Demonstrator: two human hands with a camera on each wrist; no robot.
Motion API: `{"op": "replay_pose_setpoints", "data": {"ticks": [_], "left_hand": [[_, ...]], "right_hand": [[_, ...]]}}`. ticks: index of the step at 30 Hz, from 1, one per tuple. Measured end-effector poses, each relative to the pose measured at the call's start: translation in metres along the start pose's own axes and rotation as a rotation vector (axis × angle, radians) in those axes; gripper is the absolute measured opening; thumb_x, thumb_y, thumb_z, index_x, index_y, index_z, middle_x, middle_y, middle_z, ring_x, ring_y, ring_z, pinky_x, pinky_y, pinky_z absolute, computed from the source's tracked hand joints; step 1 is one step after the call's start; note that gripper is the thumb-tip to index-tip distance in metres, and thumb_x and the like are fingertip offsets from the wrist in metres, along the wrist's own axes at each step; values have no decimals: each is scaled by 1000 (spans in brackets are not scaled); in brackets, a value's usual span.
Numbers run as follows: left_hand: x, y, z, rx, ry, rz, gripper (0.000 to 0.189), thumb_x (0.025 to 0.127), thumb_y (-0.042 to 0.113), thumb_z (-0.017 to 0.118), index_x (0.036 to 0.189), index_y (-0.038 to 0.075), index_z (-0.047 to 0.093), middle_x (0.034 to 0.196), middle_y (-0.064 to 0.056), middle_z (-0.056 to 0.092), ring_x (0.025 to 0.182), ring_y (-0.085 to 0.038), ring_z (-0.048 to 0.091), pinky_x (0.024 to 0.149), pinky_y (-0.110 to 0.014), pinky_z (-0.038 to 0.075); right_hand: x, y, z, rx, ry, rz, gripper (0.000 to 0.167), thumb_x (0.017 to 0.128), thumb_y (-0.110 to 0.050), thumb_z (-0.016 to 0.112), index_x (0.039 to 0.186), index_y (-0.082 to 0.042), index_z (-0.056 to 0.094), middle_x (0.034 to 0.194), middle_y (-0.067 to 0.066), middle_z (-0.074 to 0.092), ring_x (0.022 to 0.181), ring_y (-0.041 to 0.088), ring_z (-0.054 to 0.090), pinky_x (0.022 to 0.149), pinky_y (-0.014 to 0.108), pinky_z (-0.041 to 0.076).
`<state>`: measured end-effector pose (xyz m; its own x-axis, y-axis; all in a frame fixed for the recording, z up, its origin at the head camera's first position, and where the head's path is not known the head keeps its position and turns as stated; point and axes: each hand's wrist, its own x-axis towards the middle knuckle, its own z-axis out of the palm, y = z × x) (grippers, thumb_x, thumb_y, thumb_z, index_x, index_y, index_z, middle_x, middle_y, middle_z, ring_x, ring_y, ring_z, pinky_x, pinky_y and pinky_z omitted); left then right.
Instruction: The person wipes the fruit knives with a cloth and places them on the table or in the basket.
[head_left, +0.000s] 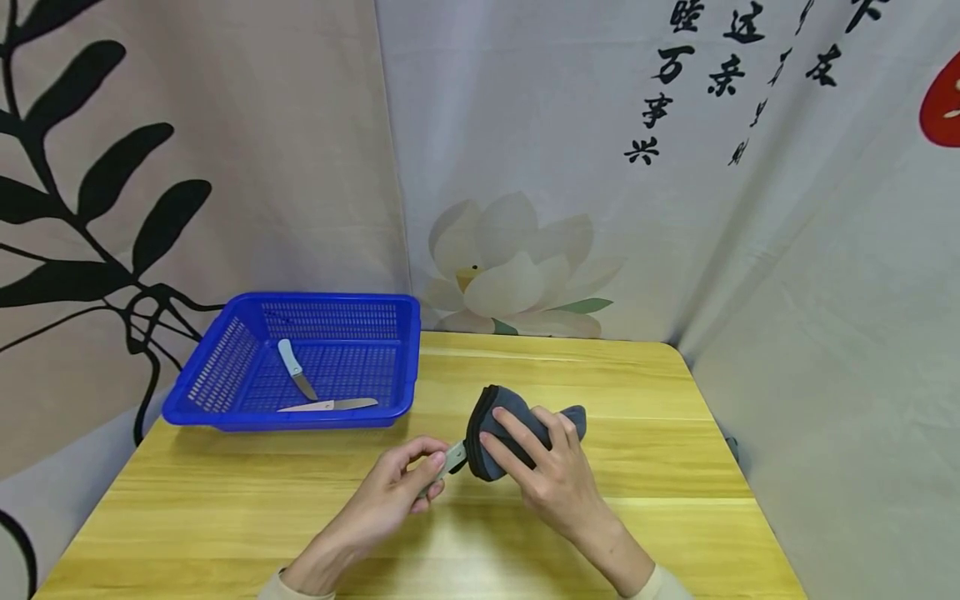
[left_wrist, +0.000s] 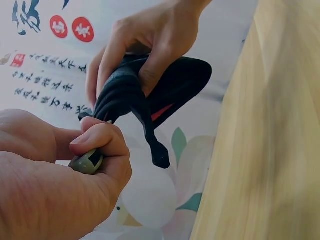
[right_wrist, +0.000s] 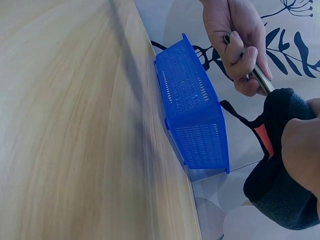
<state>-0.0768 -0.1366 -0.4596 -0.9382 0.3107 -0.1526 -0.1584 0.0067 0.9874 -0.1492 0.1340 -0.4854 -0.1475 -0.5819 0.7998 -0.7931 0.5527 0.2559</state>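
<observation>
My left hand [head_left: 386,493] grips a knife by its pale green-grey handle [head_left: 454,457], holding it above the table. The knife's blade is hidden inside a dark grey cloth with black edging [head_left: 517,407]. From above, my right hand [head_left: 553,477] holds the bunched cloth, its fingers curved over it. In the left wrist view, a thin strap end [left_wrist: 160,156] hangs from the cloth; a small red patch [left_wrist: 161,112] shows in its folds. The right wrist view has the handle's metal edge [right_wrist: 262,80] running from the left fingers into the cloth.
A blue plastic basket [head_left: 415,358] stands at the back left of the wooden table [head_left: 600,375]. Two pale-handled knives lie in it, one slanted [head_left: 290,360] and one near the front wall [head_left: 352,403]. A printed curtain [head_left: 300,167] hangs behind the table.
</observation>
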Motion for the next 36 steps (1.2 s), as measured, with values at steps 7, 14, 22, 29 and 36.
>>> {"op": "replay_pose_setpoints", "data": {"ticks": [7, 14, 22, 29, 36], "left_hand": [[-1, 2, -2, 0, -7, 1, 41, 122, 28, 53, 142, -6, 61, 94, -2, 58, 76, -6, 51, 63, -16, 42], [-2, 3, -2, -6, 5, -25, 39, 122, 27, 54, 142, -4, 62, 93, -2, 58, 75, -6, 50, 63, -16, 42], [-2, 2, -4, -7, 15, -7, 40, 122, 25, 53, 144, -8, 60, 92, -2, 57, 73, -6, 49, 62, -17, 41], [1, 3, -2, -6, 106, -15, 38, 122, 25, 52, 144, -5, 59, 93, -5, 57, 77, -9, 52, 62, -18, 42], [5, 3, 2, 0, 93, 2, 36, 122, 23, 52, 141, -7, 60, 95, -5, 58, 76, -8, 54, 62, -18, 44]], "right_hand": [[-2, 7, 1, -15, 18, 12, 51, 104, 4, 51, 136, -21, 80, 149, 11, 74, 116, 42, 61, 98, 52, 46], [-9, 14, 1, -19, 13, 42, 53, 103, 4, 49, 138, -21, 79, 149, 13, 73, 116, 43, 59, 97, 55, 45], [-16, 28, -4, -39, 13, 108, 51, 103, 5, 49, 139, -17, 79, 150, 18, 72, 117, 48, 57, 92, 57, 45], [-9, 28, -14, -10, 61, 178, 37, 113, -6, 52, 136, -13, 80, 147, 21, 72, 113, 49, 57, 88, 57, 42], [0, 3, -9, 49, 29, 59, 43, 110, -1, 50, 136, -19, 80, 146, 15, 74, 115, 43, 60, 95, 54, 46]]}}
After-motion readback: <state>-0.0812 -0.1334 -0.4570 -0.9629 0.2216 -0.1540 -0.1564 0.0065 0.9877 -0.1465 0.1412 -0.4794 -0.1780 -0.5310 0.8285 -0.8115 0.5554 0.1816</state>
